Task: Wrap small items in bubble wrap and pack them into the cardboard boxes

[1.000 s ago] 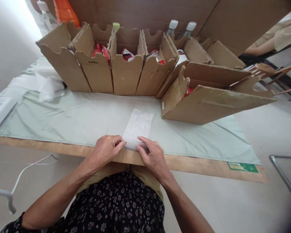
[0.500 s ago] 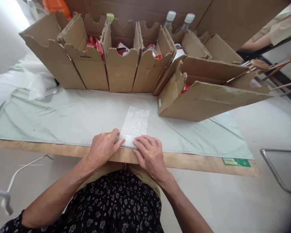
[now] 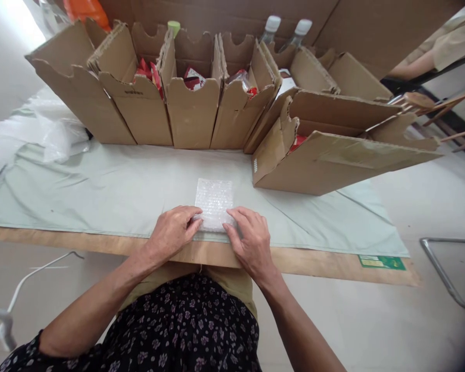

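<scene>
A piece of bubble wrap (image 3: 214, 199) lies on the pale green cloth (image 3: 139, 181) near the table's front edge, its near end folded or rolled over. My left hand (image 3: 175, 226) pinches the left side of that near end between thumb and fingers. On the opposite side, my right hand (image 3: 250, 235) grips the right corner the same way. Whether anything is wrapped inside the fold cannot be made out.
A row of open cardboard boxes (image 3: 194, 116) with red packets stands behind. Another cardboard box (image 3: 313, 165) sits angled at right. White plastic wrap (image 3: 58, 134) is heaped at left. Bottles (image 3: 270, 30) show behind the boxes. Another person's arm (image 3: 414, 64) appears at upper right.
The bubble wrap has become shorter, its near end turned over away from me, and it lies straighter. My right hand has shifted slightly right, to the corner.
</scene>
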The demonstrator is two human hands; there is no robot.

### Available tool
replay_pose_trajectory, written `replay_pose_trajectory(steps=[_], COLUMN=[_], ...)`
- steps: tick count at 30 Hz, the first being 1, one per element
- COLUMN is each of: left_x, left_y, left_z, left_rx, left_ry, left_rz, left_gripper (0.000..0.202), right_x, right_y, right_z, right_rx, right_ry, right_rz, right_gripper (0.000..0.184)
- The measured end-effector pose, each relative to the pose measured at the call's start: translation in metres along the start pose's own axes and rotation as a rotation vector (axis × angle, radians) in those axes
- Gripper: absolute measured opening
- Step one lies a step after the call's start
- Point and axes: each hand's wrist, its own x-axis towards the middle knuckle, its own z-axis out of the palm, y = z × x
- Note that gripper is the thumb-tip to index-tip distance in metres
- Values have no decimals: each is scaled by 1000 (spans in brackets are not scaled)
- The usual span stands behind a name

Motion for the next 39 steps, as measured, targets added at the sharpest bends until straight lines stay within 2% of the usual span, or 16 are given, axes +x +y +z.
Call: replay_pose_trajectory(steps=[2,4,7,10,12,14,16,19,24,27,31,34,36,39], left_x=[2,0,-9,-20,-23,-22,-16,-5,-6,-15,-18,-8,0,5], left_y=[0,1,4,7,8,7,5,1,0,2,5,3,2,1], left_z=[4,6,4,-3,-7,-7,-3,5,9,4,-2,1,4,6], left_rx=[59,98,79,-18,-69,-79,-40,62,57,-31,-127,-55,28,44], left_ry=[4,55,131,71,35,46,82,124,161,124,35,34,47,76], left_rz=[-19,-9,82,201,214,179,130,70,56,97,98,34,-7,-54], left_gripper=[19,20,22,21,17,16,17,20,25,25,21,23,26,30], right_x=[-3,-6,-5,-1,2,4,5,5,8,11,11,10,11,18], right_y=[1,2,4,7,8,9,10,11,14,16,14,8,4,1], right_z=[-2,-4,-5,-6,-7,-7,-6,-4,1,-2,-13,-15,-12,-2], right_rx=[-51,-67,-36,84,159,168,100,-15,-37,43,161,71,-18,-95], right_ry=[-18,-90,-147,-187,-232,-215,-125,-53,-190,-221,-333,-281,-241,-288], right_rz=[-69,-131,-154,-110,-68,-29,-11,-61,-170,-135,-39,-2,-45,-134], right_gripper=[22,22,22,21,20,21,24,25,22,21,26,28,32,31])
